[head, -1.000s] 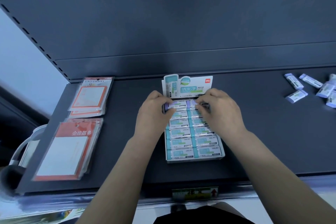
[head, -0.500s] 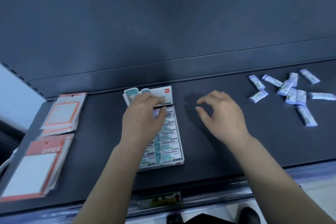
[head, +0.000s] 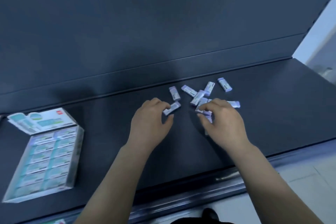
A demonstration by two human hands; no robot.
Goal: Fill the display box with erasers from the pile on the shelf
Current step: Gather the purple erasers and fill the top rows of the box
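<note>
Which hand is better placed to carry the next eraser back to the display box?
Probably the left hand: its fingers already touch an eraser, and the display box lies on its side. The right hand is in the pile, farther from the box.

Probably a shop: retail shelf (head: 272, 114), display box (head: 76, 151).

One display box (head: 75, 152), twelve packed erasers (head: 47, 160) showing in two columns. About nine loose erasers (head: 198, 97) on one shelf (head: 272, 114). Two hands.
</note>
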